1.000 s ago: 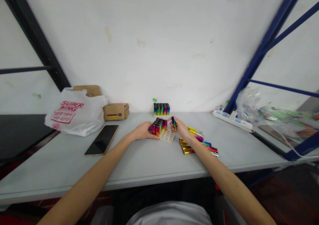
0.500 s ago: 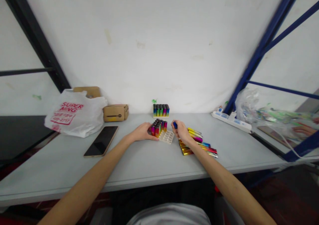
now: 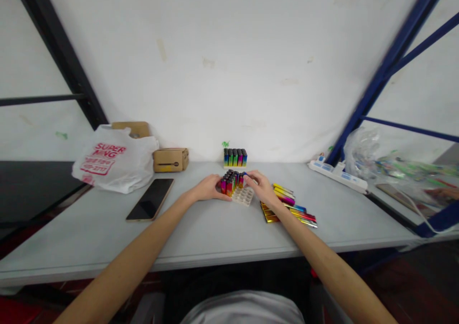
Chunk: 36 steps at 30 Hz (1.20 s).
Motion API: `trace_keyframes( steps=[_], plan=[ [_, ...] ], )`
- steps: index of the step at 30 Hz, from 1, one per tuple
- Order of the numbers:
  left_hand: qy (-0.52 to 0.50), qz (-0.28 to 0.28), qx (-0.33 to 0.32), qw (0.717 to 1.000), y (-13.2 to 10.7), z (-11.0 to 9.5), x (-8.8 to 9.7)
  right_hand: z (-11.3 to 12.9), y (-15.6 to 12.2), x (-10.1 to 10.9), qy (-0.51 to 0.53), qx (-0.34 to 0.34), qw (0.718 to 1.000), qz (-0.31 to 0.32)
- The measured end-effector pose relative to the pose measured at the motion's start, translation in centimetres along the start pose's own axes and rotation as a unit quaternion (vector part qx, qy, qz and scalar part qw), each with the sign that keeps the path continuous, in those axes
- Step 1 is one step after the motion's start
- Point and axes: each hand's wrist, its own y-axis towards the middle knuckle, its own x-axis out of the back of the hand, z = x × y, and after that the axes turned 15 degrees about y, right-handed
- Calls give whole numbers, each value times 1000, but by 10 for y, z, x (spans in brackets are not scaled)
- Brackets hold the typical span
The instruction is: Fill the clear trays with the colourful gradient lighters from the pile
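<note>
A small white tray with rows of holes lies flat on the table. Shiny multicoloured lighters with dark tops stand upright in its left and back part, while holes at the front right show bare. My left hand is curled around the tray's left side, thumb at the front corner and fingers behind. At the back right of the tray, my right hand pinches a blue-ended lighter over the holes; its lower part is hidden. Loose metallic lighters lie in a pile beside my right forearm.
A filled tray of lighters stands by the wall. To the left are a phone, a cardboard box and a white plastic bag. A power strip and clear plastic wrap sit at the right.
My right hand has moved left from beside the tray to over its back right holes, bringing the blue-ended lighter along. My left hand stays at the tray. The view has shifted slightly.
</note>
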Motion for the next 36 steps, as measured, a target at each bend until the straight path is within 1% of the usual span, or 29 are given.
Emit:
trace_keyframes(
  steps=[3,6,12,16,22,24,26,28,30,31,33,35,36],
  plan=[
    [3,-3,-3,1000,0,0,0,0,-3,1,-98,58,993,-9],
    [4,-13,2,1000,0,1,-2,1,-5,1,-177,71,981,15],
    [23,-5,-3,1000,1,2,-4,-2,-4,-4,-264,96,959,46],
    [21,-11,5,1000,0,1,-3,-3,-3,-4,-298,72,949,72],
    [1,-23,-5,1000,1,2,-3,9,-1,2,-343,27,933,106],
    [-1,-24,-8,1000,0,3,-3,12,0,1,-376,9,921,101],
    [4,-21,-2,1000,0,3,-3,13,0,-2,-419,-10,903,93],
    [7,-18,10,1000,-1,2,-3,13,-1,-5,-447,-23,888,105],
    [2,-15,14,1000,-1,1,-4,12,-2,-6,-446,-22,886,122],
    [-1,-12,14,1000,-1,1,-4,13,-3,-4,-440,-17,890,120],
    [0,0,10,1000,-1,0,-1,15,-4,5,-426,-5,900,91],
    [5,16,6,1000,-2,0,8,18,-4,22,-419,1,907,47],
    [4,19,6,1000,-4,-1,16,20,-4,32,-418,-1,908,30]
  ],
)
